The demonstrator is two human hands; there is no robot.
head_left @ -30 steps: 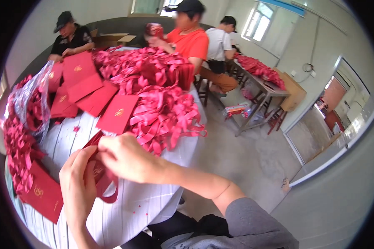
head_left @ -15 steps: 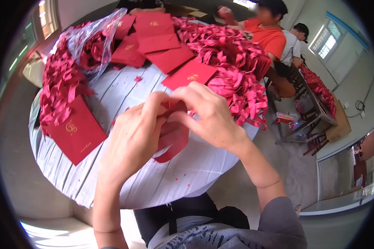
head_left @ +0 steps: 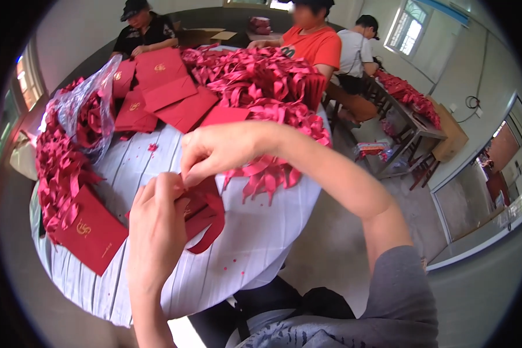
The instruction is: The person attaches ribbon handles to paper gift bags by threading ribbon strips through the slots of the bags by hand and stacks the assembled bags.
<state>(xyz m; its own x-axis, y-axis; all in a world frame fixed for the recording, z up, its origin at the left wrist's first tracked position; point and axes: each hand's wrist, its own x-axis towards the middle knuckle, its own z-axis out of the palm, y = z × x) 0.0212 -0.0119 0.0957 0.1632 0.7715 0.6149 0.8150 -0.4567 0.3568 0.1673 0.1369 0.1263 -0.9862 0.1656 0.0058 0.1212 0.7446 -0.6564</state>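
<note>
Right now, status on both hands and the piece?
Left hand and right hand both pinching red paper piece above table. Ribbon pile close behind.

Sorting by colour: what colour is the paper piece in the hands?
Dark red paper piece, head view.

I see matt red paper in the cut-out piece (head_left: 203,214) at the worktop's (head_left: 255,232) six o'clock. Its white cloth cover looks smooth, faintly ribbed. The envelope (head_left: 90,235) at eight o'clock is matt card, gold-stamped; the bag (head_left: 93,104) at ten is glossy clear plastic.
</note>
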